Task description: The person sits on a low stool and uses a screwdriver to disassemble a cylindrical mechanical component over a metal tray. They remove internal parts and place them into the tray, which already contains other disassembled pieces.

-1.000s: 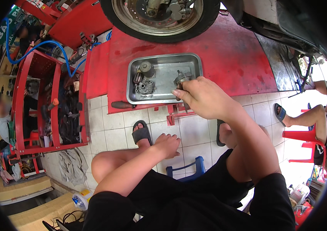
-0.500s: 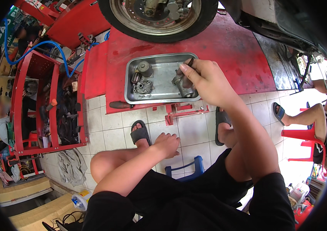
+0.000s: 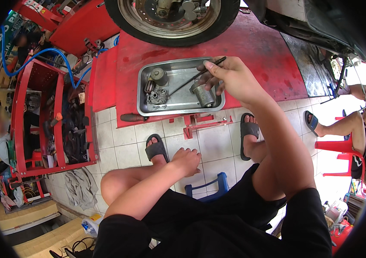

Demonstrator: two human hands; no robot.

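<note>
A shallow metal tray (image 3: 183, 71) sits at the edge of a red metal table. Over its right side, my right hand (image 3: 230, 77) pinches a thin dark rod (image 3: 188, 81), which slants down left toward a small cast-metal part (image 3: 159, 97). Behind that part stands a grey metal cylinder (image 3: 159, 77); beneath my right fingers is another metal cylinder (image 3: 203, 96), partly covered by them. My left hand (image 3: 186, 162) hangs loosely in front of my left thigh, fingers slightly bent and thumb apart, with nothing seen in it.
A motorcycle wheel (image 3: 174, 41) stands on the red table (image 3: 260, 77) behind the tray. A brown-handled tool (image 3: 133, 117) lies at the table's front edge. Left is a red tool cart (image 3: 79, 165); a small blue stool (image 3: 211, 195) is below me. Other people sit at both sides.
My right hand has turned, and the rod now reaches left across the tray toward the cast part. More of the right cylinder shows. My left hand has stayed still.
</note>
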